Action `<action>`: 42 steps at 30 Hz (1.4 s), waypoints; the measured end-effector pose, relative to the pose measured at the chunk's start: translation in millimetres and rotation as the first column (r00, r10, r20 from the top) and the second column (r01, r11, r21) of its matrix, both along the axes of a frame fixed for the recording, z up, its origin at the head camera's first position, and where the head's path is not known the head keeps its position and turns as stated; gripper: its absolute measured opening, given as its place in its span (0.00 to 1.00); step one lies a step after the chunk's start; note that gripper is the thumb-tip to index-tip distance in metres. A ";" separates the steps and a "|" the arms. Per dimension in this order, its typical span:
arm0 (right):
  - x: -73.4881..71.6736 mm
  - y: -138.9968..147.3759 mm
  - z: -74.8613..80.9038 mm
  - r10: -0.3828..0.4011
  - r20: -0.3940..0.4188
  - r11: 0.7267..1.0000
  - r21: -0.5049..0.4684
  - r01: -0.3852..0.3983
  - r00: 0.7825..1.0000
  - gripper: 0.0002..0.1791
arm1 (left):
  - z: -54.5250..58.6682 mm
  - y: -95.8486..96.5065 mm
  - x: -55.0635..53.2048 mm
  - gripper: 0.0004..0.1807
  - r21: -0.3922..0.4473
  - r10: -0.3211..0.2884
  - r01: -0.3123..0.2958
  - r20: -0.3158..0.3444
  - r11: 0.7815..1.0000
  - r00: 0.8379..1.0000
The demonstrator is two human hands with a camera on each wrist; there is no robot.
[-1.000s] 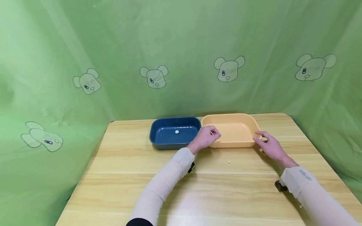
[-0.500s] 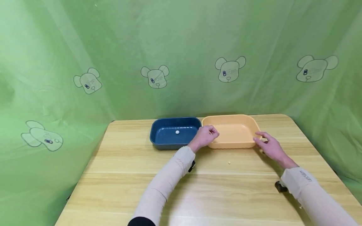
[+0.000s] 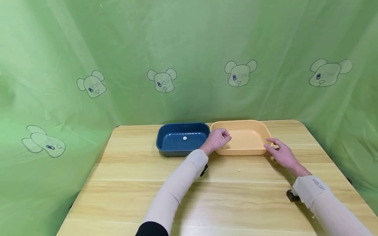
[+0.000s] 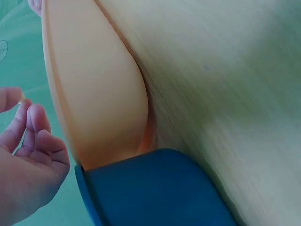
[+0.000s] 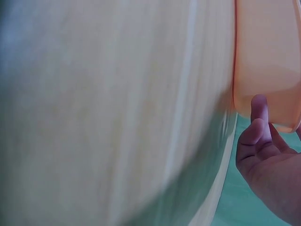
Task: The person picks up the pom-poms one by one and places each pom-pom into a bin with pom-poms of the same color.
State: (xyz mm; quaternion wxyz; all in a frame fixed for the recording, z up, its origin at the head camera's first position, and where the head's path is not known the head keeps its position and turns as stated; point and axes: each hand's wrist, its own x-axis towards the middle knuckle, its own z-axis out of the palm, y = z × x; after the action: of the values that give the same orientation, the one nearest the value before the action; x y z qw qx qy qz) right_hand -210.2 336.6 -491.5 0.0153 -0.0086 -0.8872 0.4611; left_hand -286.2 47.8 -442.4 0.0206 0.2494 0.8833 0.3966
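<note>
My left hand [image 3: 216,140] is over the left end of an orange plastic basin [image 3: 240,152]. In the left wrist view its thumb and forefinger pinch a tiny pale yellow, bead-like piece [image 4: 21,99]; the other fingers are curled. At the basin's right end, my right hand [image 3: 284,154] has its thumb and fingers spread apart. One of its fingertips [image 5: 259,104] reaches the outer wall there in the right wrist view. A similar small yellowish piece [image 3: 239,170] lies on the table in front of the orange basin.
Directly left of the orange basin stands a dark blue basin [image 3: 174,153] with one white ball [image 3: 184,138] on its floor. Both sit near the back of a light wooden table [image 3: 242,209]. A green curtain [image 3: 195,39] with printed bear heads hangs behind and at the sides.
The left hand has shifted slightly to the right over the orange basin, still pinching. The right hand, the basins and the piece on the table stay essentially in place.
</note>
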 end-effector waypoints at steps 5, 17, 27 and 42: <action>0.0 -1.2 -1.0 -0.004 0.005 1.000 -0.002 0.004 1.000 0.35 | -3.0 3.2 -3.4 0.04 0.008 -0.001 0.001 0.012 1.000 1.000; 1.4 2.1 0.7 -0.008 0.007 1.000 0.000 0.008 1.000 0.36 | -7.2 9.5 -4.9 0.03 -0.004 0.024 -0.024 0.027 1.000 0.999; 1.6 0.1 2.4 0.002 0.002 1.000 0.003 -0.002 1.000 0.36 | -11.6 14.0 -2.6 0.03 -0.011 0.038 -0.038 0.041 0.999 0.998; 2.3 -1.3 6.0 0.001 0.005 1.000 0.004 -0.001 1.000 0.35 | -12.1 15.4 -4.0 0.07 -0.031 0.066 -0.065 0.029 0.997 0.997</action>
State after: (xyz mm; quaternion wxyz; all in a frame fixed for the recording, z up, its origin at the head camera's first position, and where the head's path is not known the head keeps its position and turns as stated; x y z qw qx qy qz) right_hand -207.9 335.3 -485.5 0.0130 -0.0091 -0.8881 0.4593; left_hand -290.2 63.1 -454.5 0.0245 0.2139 0.8963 0.3876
